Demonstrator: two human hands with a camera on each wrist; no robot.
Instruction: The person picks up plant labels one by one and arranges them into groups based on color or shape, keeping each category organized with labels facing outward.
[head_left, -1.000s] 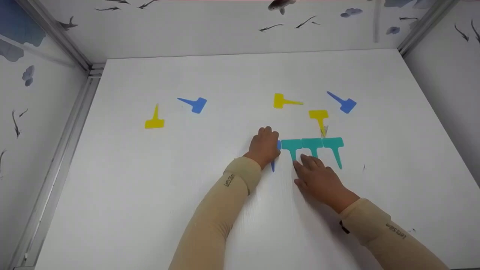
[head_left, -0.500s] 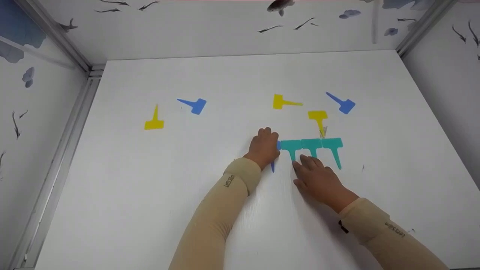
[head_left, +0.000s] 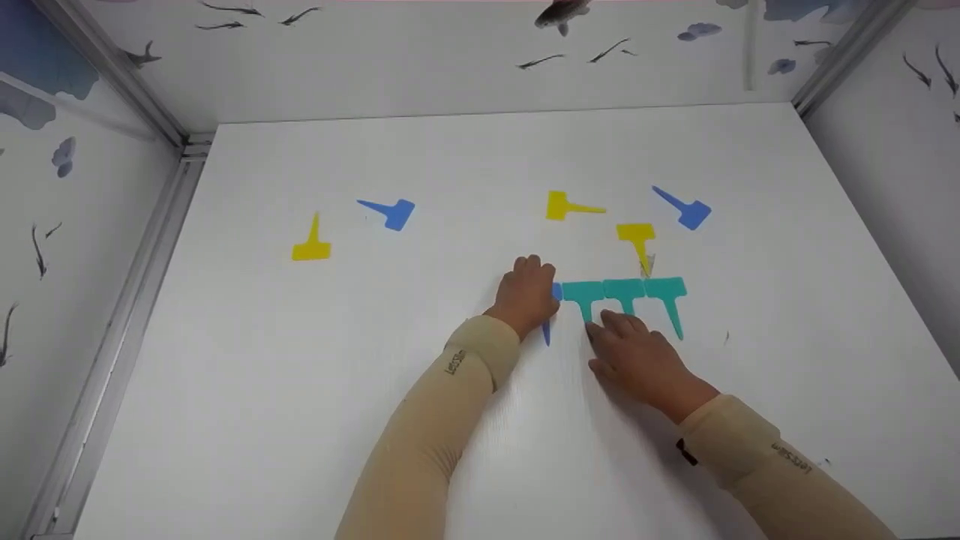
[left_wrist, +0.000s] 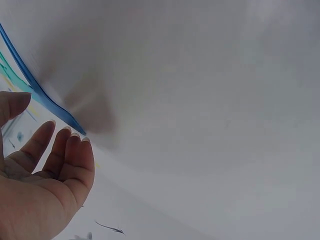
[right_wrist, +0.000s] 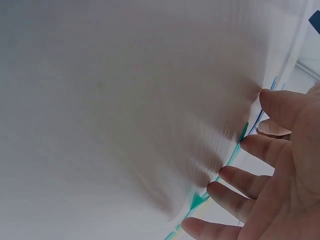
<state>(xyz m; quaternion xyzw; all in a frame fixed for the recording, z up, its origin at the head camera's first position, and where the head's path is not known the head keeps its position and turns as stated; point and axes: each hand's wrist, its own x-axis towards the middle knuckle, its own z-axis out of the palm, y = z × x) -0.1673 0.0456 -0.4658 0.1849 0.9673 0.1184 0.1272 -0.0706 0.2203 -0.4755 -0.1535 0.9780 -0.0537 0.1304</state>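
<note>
In the head view, several T-shaped plant labels lie on the white table. My left hand (head_left: 525,296) is bent over a blue plant label (head_left: 547,334), hiding most of its head. In the left wrist view, thumb and fingertips meet this blue label (left_wrist: 55,107) from different spots along it. To its right, a row holds three green plant labels: a left one (head_left: 583,291), a middle one (head_left: 624,289) and a right one (head_left: 665,288). My right hand (head_left: 645,367) rests with extended, spread fingers on the lower stems of the left and middle green labels.
Beyond the row lie a yellow label (head_left: 636,234), another yellow label (head_left: 559,205) and a blue label (head_left: 695,214). Farther left are a yellow label (head_left: 311,249) and a blue label (head_left: 399,214). Panels with fish prints border the white table (head_left: 262,412).
The head view shifts slightly. Both hands and all the labels keep their places on the table.
</note>
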